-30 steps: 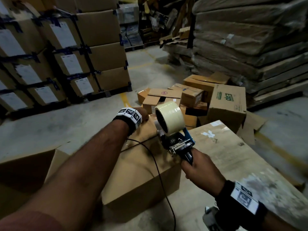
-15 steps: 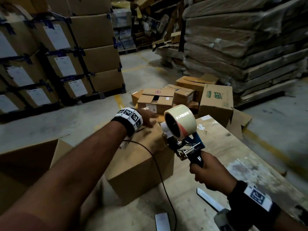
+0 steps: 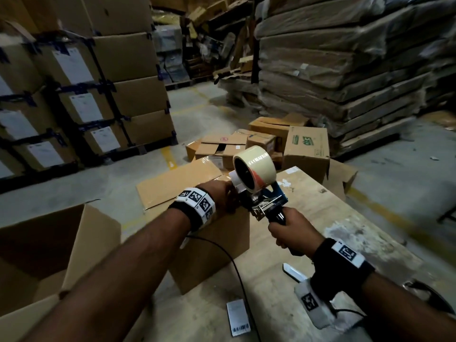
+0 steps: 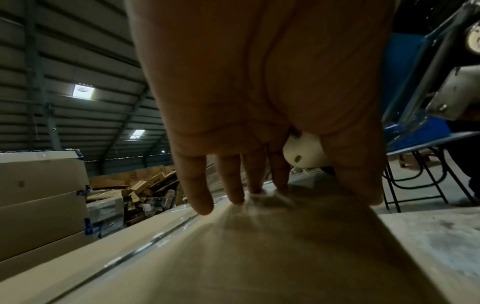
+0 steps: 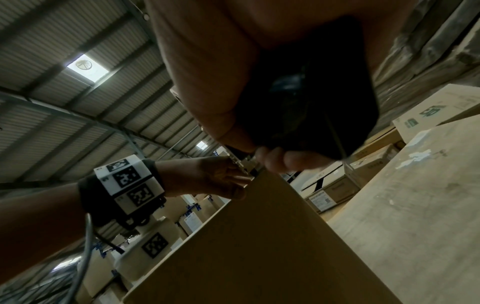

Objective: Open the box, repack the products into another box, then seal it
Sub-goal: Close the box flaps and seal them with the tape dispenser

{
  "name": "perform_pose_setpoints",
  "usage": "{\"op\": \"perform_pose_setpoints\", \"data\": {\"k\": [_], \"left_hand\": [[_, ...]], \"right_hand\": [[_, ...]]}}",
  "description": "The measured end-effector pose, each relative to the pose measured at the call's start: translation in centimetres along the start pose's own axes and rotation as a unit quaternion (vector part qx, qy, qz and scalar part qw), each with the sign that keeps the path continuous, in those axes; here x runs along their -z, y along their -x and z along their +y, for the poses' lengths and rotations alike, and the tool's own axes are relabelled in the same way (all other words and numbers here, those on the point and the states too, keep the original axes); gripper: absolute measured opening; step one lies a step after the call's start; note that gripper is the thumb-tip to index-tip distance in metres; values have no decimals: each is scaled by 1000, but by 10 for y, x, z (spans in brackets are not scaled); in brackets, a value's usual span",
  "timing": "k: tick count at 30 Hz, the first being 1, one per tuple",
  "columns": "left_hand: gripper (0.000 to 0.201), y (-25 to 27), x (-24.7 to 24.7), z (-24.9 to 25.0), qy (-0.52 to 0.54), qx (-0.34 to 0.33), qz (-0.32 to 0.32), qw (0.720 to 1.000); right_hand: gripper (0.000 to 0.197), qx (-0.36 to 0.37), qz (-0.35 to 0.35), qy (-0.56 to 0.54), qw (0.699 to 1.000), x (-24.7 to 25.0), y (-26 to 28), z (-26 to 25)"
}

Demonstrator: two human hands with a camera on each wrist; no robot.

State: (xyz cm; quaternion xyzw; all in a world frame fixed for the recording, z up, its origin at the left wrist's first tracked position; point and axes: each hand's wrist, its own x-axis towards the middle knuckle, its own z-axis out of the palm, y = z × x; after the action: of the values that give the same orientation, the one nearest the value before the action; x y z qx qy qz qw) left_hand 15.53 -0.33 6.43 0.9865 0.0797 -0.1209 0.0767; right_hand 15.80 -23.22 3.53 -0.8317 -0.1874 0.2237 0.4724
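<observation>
Left hand (image 3: 223, 197) flat on box (image 3: 209, 253); tape dispenser (image 3: 259, 193) beside it.

A closed brown cardboard box (image 3: 209, 245) sits on the wooden table (image 3: 345, 233), glossy clear tape along its top seam. A blue tape dispenser (image 3: 261, 193) with a cream roll stands tilted at the box's top edge.

green "E30"-like logo, blurred | carton (image 3: 307, 146) beyond table
</observation>
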Motion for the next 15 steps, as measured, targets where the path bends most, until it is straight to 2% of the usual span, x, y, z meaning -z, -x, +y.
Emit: {"op": "perform_pose_setpoints", "data": {"k": [2, 8, 15], "left_hand": [[41, 1, -3, 3, 16, -1, 16, 1000], [50, 0, -2, 6, -32, -3, -8, 999], [53, -6, -2, 9, -57, -1, -12, 998]], "right_hand": [[14, 0, 11, 9, 1000, 0, 6, 5], [3, -5, 27, 28, 999, 3, 32, 33], [11, 18, 45, 18, 999, -5, 37, 53]]}}
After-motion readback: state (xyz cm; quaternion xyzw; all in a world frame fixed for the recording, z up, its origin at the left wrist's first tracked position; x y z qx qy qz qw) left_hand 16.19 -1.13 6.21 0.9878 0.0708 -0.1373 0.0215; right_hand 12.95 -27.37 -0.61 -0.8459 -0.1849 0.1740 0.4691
